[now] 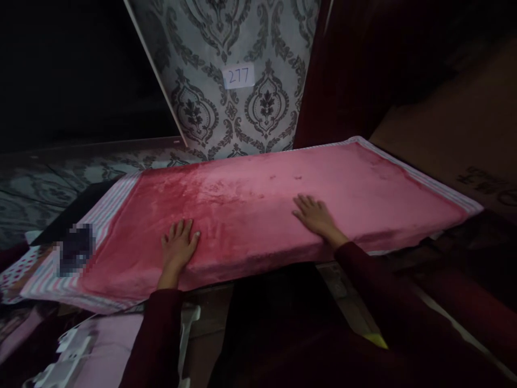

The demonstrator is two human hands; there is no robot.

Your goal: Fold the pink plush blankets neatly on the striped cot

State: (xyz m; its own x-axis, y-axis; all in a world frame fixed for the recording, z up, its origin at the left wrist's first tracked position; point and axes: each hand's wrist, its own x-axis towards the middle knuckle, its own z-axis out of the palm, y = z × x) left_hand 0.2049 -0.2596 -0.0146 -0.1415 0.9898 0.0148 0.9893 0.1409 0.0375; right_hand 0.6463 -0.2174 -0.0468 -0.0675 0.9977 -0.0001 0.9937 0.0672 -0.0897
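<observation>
A long pink plush cloth (258,188) lies spread flat over a striped pink and white cloth (109,207) on a work surface. My left hand (180,245) rests flat on the pink cloth near its front edge, fingers spread, holding nothing. My right hand (317,215) lies flat on the cloth further right, fingers stretched out toward the left, also holding nothing. Both arms wear dark maroon sleeves.
A panel with grey damask pattern (238,70) carrying a label "277" leans behind the cloth. Brown cardboard (456,134) stands at the right. Dark red fabric (343,70) hangs at the back. White plastic pieces (72,350) and a spotted cloth (20,269) lie at the lower left.
</observation>
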